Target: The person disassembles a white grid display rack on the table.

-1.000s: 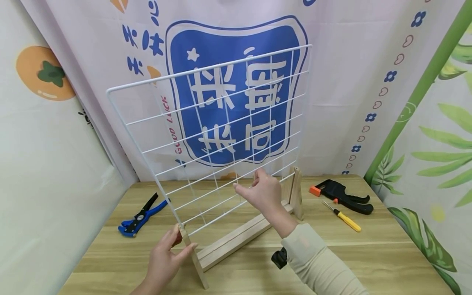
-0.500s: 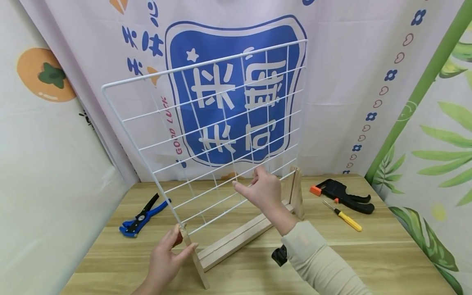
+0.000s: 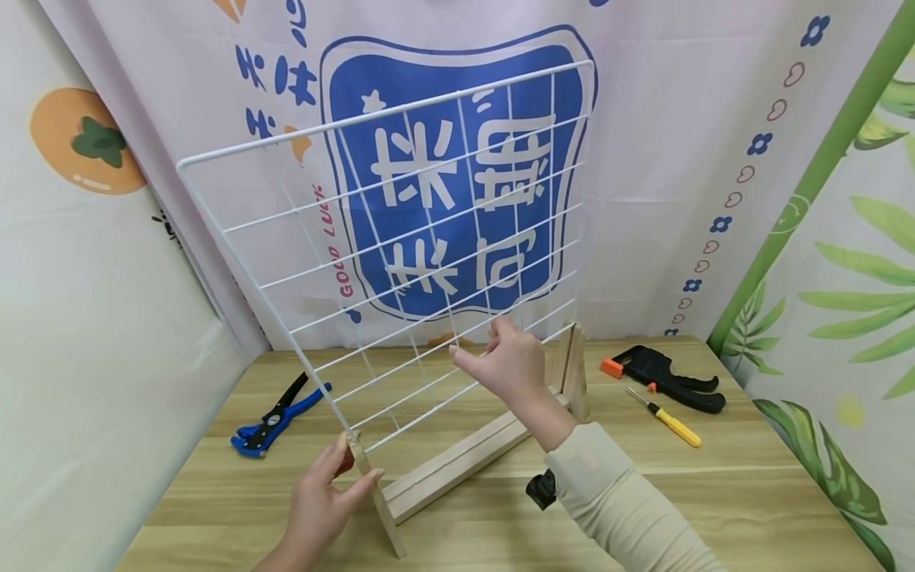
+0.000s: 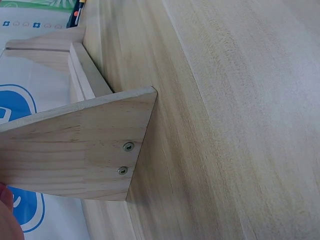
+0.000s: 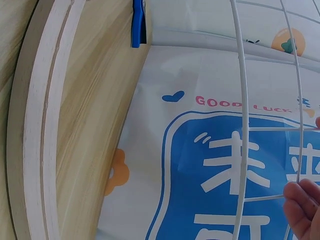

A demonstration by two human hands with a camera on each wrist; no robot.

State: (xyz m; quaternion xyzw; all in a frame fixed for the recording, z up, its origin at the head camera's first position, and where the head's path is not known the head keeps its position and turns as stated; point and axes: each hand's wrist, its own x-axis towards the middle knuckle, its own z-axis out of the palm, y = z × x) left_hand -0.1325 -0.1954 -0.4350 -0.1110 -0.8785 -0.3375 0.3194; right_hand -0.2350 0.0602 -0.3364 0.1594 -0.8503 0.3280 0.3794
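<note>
A white wire grid stands tilted between two wooden side pieces joined by a grooved wooden bar. The left hand grips the near-left side piece near its top, thumb on one face and fingers on the other. In the left wrist view that side piece shows two screws, with a fingertip at the image's left edge. The right hand holds the grid's lower middle wires with curled fingers. The right wrist view shows its fingertips at a wire.
Blue-and-black pliers lie on the table's left. On the right are a black clamp with orange pads and a yellow-handled screwdriver. A small black object sits by the right sleeve. Printed cloth hangs behind the table.
The grid's top edge has shifted left and upward in the head view, changing its tilt. Both hands have stayed nearly in place, the right one rising very slightly.
</note>
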